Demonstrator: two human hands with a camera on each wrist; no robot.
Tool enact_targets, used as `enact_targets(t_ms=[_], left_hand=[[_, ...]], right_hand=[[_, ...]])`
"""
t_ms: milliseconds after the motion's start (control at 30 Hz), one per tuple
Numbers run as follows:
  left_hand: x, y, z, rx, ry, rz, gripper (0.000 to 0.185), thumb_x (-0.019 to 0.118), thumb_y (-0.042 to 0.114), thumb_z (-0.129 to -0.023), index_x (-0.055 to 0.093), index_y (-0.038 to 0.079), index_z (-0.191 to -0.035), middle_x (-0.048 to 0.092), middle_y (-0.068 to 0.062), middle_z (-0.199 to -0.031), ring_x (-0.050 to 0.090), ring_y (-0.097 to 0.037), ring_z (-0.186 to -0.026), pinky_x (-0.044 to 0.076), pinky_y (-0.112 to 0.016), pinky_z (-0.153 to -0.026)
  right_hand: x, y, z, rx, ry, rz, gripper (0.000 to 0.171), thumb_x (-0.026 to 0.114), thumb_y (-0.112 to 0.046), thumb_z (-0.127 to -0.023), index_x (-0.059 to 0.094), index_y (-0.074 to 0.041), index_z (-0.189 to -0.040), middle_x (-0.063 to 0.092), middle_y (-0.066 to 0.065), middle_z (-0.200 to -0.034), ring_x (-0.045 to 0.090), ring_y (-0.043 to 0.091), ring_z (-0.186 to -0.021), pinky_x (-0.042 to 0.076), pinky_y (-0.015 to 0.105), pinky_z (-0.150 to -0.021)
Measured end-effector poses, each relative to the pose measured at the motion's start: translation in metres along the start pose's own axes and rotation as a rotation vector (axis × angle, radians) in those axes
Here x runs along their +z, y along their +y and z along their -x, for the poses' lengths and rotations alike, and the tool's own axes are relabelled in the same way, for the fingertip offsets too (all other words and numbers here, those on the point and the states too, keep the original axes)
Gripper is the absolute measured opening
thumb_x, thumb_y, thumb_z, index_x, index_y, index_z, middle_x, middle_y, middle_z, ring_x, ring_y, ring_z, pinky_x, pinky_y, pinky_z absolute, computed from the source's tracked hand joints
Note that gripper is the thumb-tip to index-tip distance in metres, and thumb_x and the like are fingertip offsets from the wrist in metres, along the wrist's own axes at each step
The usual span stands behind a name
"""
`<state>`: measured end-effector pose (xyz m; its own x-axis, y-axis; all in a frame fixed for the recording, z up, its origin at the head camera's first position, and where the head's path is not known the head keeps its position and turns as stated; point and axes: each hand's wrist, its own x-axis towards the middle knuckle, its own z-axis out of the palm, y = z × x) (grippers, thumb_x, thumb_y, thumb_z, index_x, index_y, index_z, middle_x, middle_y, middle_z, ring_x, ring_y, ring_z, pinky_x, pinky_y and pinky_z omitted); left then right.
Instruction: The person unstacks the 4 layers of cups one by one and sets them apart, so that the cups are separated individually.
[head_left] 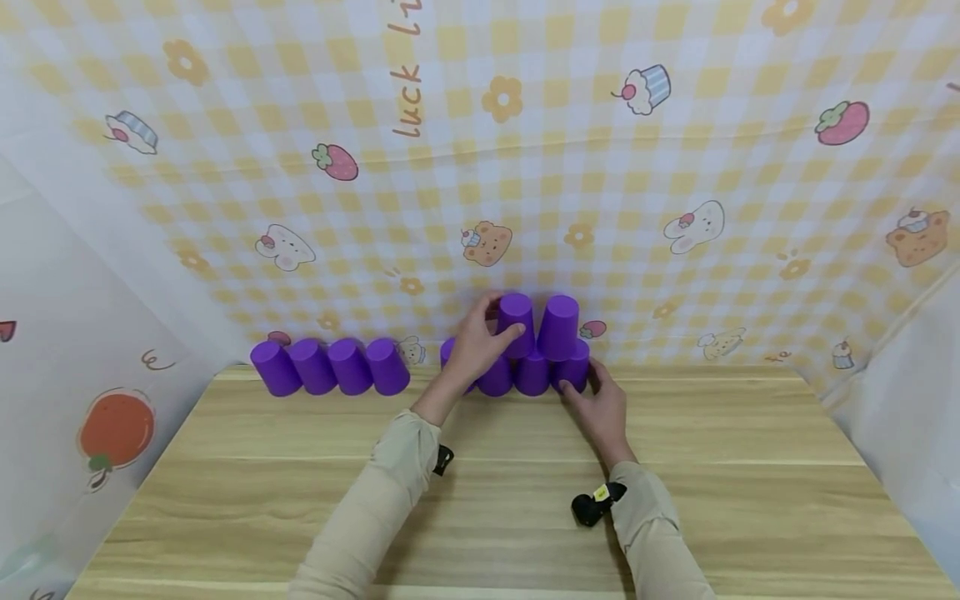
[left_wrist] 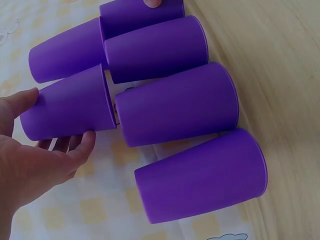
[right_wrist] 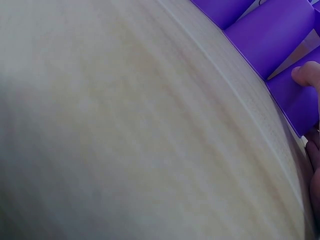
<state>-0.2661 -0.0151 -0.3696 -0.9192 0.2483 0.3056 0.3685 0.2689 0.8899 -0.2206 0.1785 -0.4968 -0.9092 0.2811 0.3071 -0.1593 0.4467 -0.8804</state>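
Note:
Purple cups stand upside down in a row against the back wall, with two more on a second level. My left hand (head_left: 477, 340) grips the left upper cup (head_left: 515, 321) between thumb and fingers; its rim is right at the tops of the cups below in the left wrist view. Beside it the right upper cup (head_left: 559, 325) rests on the row. My right hand (head_left: 602, 410) holds the rightmost bottom cup (head_left: 572, 375) at its sides, the thumb (right_wrist: 306, 75) in front. The leftmost bottom cup (left_wrist: 200, 180) is partly hidden behind my left hand in the head view.
Several more upside-down purple cups (head_left: 332, 367) stand in a separate line to the left. The wooden table (head_left: 517, 517) meets a checked, patterned cloth (head_left: 600, 183) at its back edge. Each wrist wears a black camera (head_left: 597, 505).

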Motion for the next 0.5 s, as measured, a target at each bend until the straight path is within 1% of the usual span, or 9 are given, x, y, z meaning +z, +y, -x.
enact_targets(t_ms=[133,233,367,500], left_hand=[[-0.002,0.000,0.001,0.017,0.014,0.019,0.047,0.066,0.019,-0.075,0.046,0.009,-0.117,0.053,-0.009,-0.108,0.049,-0.020,-0.100,0.042,-0.032,-0.086],[-0.005,0.002,0.003,0.025,0.015,0.019,0.046,0.065,0.018,-0.076,0.046,0.009,-0.117,0.053,-0.009,-0.107,0.051,-0.021,-0.098,0.043,-0.033,-0.084],[-0.008,0.006,0.005,0.017,0.008,0.005,0.048,0.065,0.019,-0.075,0.045,0.010,-0.117,0.054,-0.008,-0.106,0.054,-0.020,-0.093,0.047,-0.029,-0.077],[-0.012,0.010,0.008,0.015,0.011,-0.002,0.049,0.066,0.021,-0.074,0.045,0.012,-0.118,0.054,-0.005,-0.105,0.053,-0.018,-0.093,0.047,-0.025,-0.075]], right_hand=[[0.000,0.001,0.000,0.001,-0.003,0.004,0.058,0.069,-0.026,-0.071,0.046,-0.007,-0.121,0.048,0.013,-0.119,0.044,0.022,-0.111,0.036,0.029,-0.093],[0.000,0.001,0.000,-0.005,-0.001,0.002,0.058,0.069,-0.025,-0.071,0.046,-0.007,-0.121,0.049,0.013,-0.119,0.044,0.022,-0.111,0.036,0.028,-0.093],[0.000,0.002,0.000,-0.002,0.004,0.004,0.058,0.069,-0.025,-0.071,0.046,-0.007,-0.121,0.049,0.013,-0.119,0.045,0.022,-0.110,0.035,0.028,-0.093],[0.000,0.002,-0.001,0.008,0.006,0.015,0.058,0.069,-0.025,-0.071,0.046,-0.007,-0.121,0.049,0.013,-0.119,0.045,0.022,-0.110,0.036,0.027,-0.092]])
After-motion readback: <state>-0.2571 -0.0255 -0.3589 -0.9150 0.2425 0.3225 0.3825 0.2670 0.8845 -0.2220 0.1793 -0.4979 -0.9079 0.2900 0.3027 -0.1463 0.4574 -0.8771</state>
